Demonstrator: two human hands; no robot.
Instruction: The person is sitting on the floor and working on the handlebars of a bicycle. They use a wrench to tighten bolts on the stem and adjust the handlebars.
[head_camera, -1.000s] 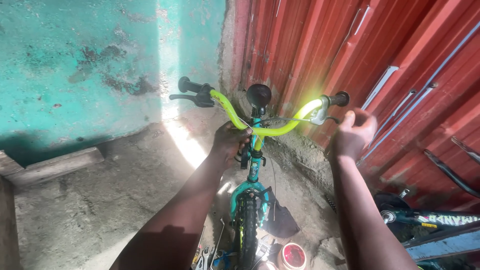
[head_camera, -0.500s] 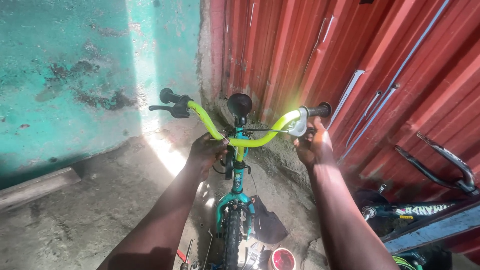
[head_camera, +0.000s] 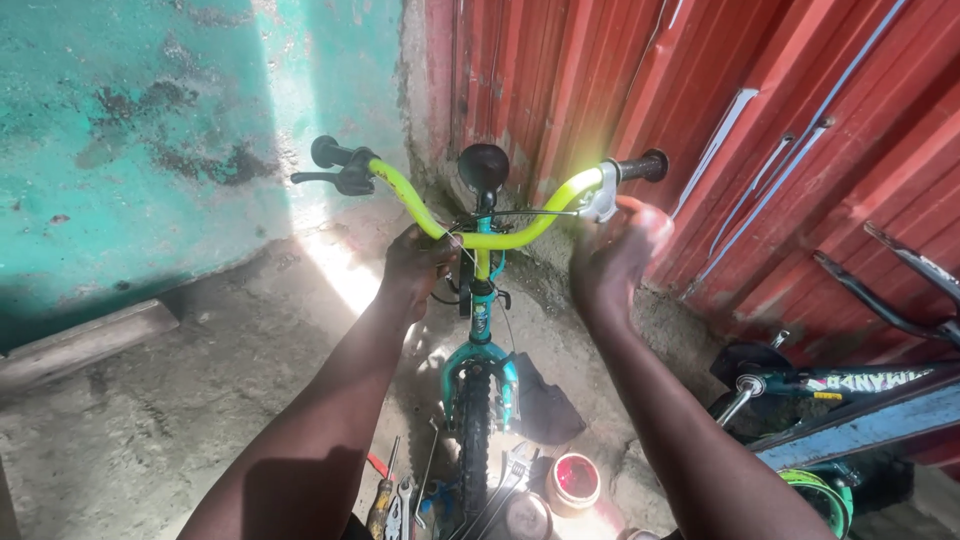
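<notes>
Your left hand (head_camera: 418, 262) is clamped on the yellow-green handlebar (head_camera: 480, 215) just left of the teal stem (head_camera: 481, 290), apparently to steady the small bicycle, which stands upright on the concrete floor (head_camera: 200, 400) facing the corner where the teal wall (head_camera: 150, 130) meets the red corrugated sheeting (head_camera: 620, 80). Your right hand (head_camera: 615, 255) sits just below the silver brake lever (head_camera: 602, 195) at the bar's right end, blurred, so I cannot tell whether its fingers close on anything. The front wheel (head_camera: 475, 440) below the stem is cut off at the frame edge among tools too small to identify.
</notes>
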